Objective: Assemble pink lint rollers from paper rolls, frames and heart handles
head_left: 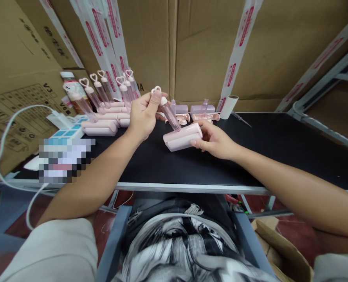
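Note:
My left hand (146, 113) pinches the pale heart-ring cap (157, 91) of a clear pinkish tube (170, 116). The tube slants down to the right, its lower end meeting the top of a pink rounded case (182, 138). At that case's right end, my right hand (213, 140) grips it between thumb and fingers, slightly tilted over the black tabletop (150, 164). Whether tube and case are fixed together I cannot tell. Left of my left hand stand several similar pink cases (100, 128) with capped clear tubes (84, 103) rising from them.
Behind my hands lie lilac cases (202, 109) and open pink shell parts (205, 117). A white cardboard roll (229, 107) and a pointed metal tool (242, 119) lie farther right. On the left are a bottle (74, 88), a power strip (66, 131) and a white cable (3, 139). Cardboard boxes (206, 51) wall the back.

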`<state>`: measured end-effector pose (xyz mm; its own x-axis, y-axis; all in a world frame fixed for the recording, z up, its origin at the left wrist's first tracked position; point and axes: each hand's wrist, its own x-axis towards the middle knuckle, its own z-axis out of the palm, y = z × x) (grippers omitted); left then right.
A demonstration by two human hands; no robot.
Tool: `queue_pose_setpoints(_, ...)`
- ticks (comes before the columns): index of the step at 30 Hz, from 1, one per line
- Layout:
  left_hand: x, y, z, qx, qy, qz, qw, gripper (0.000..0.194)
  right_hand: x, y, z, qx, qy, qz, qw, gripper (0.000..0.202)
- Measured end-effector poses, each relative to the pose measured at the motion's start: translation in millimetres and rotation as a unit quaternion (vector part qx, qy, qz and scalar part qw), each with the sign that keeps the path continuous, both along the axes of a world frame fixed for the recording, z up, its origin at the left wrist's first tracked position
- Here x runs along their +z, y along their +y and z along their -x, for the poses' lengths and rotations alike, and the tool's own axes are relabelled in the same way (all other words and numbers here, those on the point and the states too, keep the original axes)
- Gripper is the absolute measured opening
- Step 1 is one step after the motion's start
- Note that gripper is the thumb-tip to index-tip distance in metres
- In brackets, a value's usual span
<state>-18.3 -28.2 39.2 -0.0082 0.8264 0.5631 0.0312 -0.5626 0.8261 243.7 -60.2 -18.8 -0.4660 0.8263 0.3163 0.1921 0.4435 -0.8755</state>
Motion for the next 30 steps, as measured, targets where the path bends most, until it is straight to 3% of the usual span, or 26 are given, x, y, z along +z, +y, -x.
queue_pose_setpoints(10,7.4,-7.0,3.4,-0.078,0.002,0.03,0.996,0.056,2.0,-5.3,4.4,0.082,0.004,0.076,0.994,0.064)
queue_pose_setpoints(17,-6.5,-5.8,-3.4,-0.073,0.058,0.013,0.996,0.059,-0.4,-5.0,7.7,0.043,0.026,0.083,0.995,0.071)
queue_pose_setpoints(20,-2.0,-3.1,2.1,-0.066,0.079,0.006,0.995,0.047,-0.6,-4.9,7.6,0.061,0.015,0.092,0.994,0.079)
queue_pose_setpoints(23,13.4,3.3,20.0,-0.018,0.113,-0.014,0.993,0.029,-1.8,-3.4,5.0,0.053,-0.009,0.088,0.995,0.086)
queue_pose_setpoints(26,30.0,13.4,46.6,0.082,0.16,-0.031,0.983,0.011,-4.4,0.1,1.1,0.038,-0.023,0.065,0.997,0.085)
queue_pose_setpoints(30,40.2,28.5,84.7,0.257,0.244,-0.027,0.935,0.015,-7.5,4.0,-2.2,0.033,-0.032,0.057,0.997,0.083)
